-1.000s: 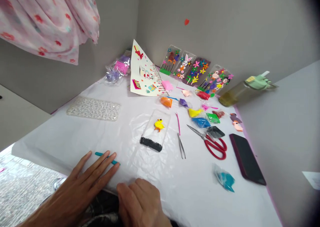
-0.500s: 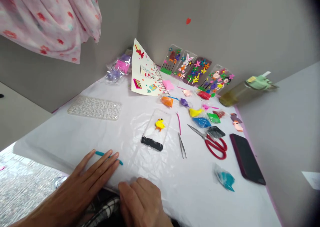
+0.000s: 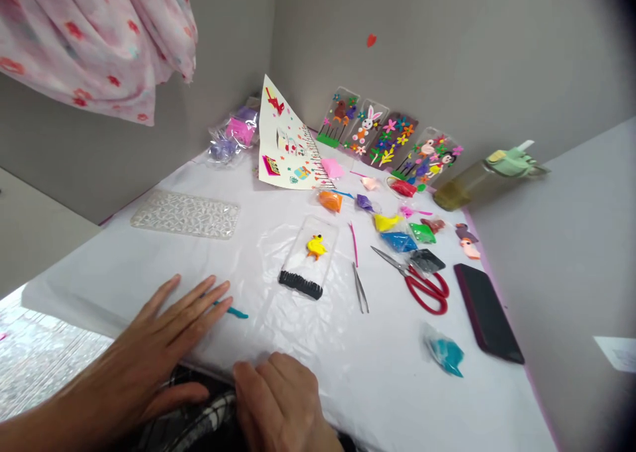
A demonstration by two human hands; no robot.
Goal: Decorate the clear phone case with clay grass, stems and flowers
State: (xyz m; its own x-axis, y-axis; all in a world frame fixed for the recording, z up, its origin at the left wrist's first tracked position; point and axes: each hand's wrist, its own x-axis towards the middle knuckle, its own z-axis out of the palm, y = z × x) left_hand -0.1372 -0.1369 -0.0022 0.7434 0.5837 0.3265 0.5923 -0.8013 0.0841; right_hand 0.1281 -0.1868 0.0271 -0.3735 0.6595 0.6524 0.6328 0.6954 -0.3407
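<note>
Pressing flat on the white, wrinkled plastic-like cover of the table (image 3: 368, 386), the left hand (image 3: 166, 333) lies palm down over a thin, matte teal clay roll (image 3: 237, 312). Its 4 fingers are extended, close together but slightly apart at the tips, with the thumb out to the side; they hide much of the roll, whose tapered end shows beyond them. The right hand (image 3: 281, 399) is loosely curled at the near edge; whether it pinches anything, I cannot tell.

Beyond the hands lies a clear, glossy rectangular case (image 3: 302, 253) with a smooth yellow clay duck (image 3: 316, 246) and a jagged black clay band (image 3: 301, 284). To its left is a translucent case with a raised, faceted pattern (image 3: 186, 215). To its right, slim metal tweezers (image 3: 360, 289) lie near a thin pink stick (image 3: 354, 244).

Red-handled metal scissors (image 3: 427, 293) touch a crinkled packet of black clay (image 3: 428, 260), beside soft blue (image 3: 398, 242), yellow (image 3: 386, 223) and green packets (image 3: 423, 232). A teal clay packet (image 3: 446, 354) sits near a dark, flat phone (image 3: 488, 314). Behind, 4 decorated cases (image 3: 365, 128) lean on the grey wall (image 3: 422, 48), left of a tilted transparent bottle (image 3: 462, 183).
</note>
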